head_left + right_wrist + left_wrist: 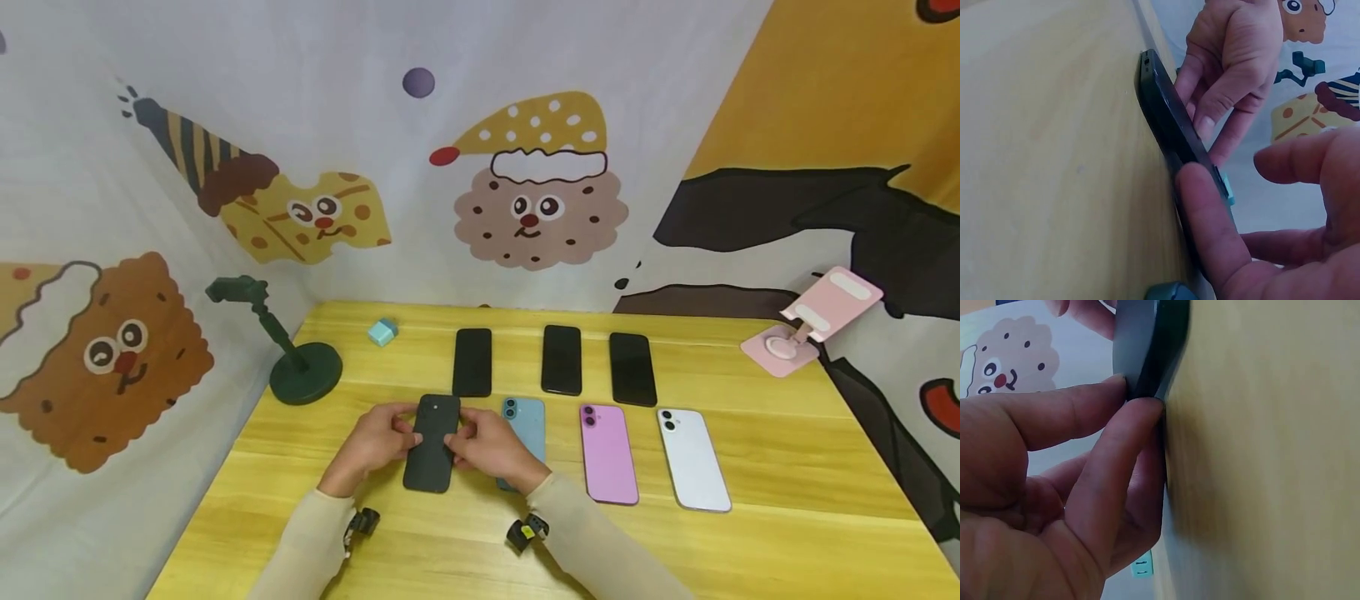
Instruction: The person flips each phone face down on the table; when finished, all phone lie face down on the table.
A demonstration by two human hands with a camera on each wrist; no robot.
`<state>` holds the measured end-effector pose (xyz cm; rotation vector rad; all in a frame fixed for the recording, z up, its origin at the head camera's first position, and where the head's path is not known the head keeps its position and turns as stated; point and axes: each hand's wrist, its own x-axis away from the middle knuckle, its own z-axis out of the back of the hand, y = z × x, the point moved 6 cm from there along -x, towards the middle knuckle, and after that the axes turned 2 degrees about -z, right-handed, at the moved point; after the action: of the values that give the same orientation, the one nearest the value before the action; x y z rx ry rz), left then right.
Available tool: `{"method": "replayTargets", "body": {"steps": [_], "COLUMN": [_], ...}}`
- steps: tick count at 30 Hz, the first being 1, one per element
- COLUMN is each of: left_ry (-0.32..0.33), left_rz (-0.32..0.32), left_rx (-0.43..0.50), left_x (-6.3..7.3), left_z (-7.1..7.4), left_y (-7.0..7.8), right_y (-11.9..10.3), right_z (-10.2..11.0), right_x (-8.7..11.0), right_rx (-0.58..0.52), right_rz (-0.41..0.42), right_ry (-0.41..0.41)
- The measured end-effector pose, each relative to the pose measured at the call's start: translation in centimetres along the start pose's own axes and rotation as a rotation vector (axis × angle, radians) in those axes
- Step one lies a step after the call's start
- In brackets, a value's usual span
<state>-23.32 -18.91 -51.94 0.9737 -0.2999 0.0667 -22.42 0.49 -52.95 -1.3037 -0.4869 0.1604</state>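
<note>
A black phone (431, 458) is held between both hands near the table's front left. My left hand (381, 437) pinches its left edge; the left wrist view shows a thumb and finger meeting at the phone's rim, close over the wood. On the other side, my right hand (491, 442) grips the right edge, and in the right wrist view one finger (1207, 215) lies along the phone's side while another is raised off it. The phone tilts slightly there. Partly hidden by my right hand is a blue phone (531, 421) with two camera lenses.
Right of the blue phone lie a pink phone (609, 458) and a white phone (696, 467). Behind them are three dark phones, one being the left one (472, 362). A green stand (303, 375), a pale blue block (382, 332) and a pink stand (780, 350) stand farther back.
</note>
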Motion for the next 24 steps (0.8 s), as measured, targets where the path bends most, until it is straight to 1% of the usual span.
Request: {"method": "replayTargets", "body": {"steps": [4, 8, 15, 20, 24], "left_ry": [0.007, 0.012, 0.000, -0.007, -0.018], "left_rz": [0.005, -0.006, -0.014, -0.010, -0.002], "left_rx": [-0.028, -0.039, 0.002, 0.006, 0.008], "left_x": [0.1, 0.2, 0.0, 0.0, -0.1], "left_z": [-0.1, -0.2, -0.4, -0.5, -0.5], "left_y": [0.0, 0.3, 0.6, 0.5, 0.6], "right_y": [0.1, -0.1, -0.1, 0.2, 0.1], "right_z": [0.1, 0.4, 1.0, 1.1, 1.4], "right_x": [0.1, 0.1, 0.2, 0.5, 0.6], "right_rx": [0.027, 0.055, 0.051, -0.021, -0.090], "right_rz": [-0.027, -0.017, -0.002, -0.021, -0.028], "right_ry": [0.052, 0.097, 0.108, 0.098, 0.071]}}
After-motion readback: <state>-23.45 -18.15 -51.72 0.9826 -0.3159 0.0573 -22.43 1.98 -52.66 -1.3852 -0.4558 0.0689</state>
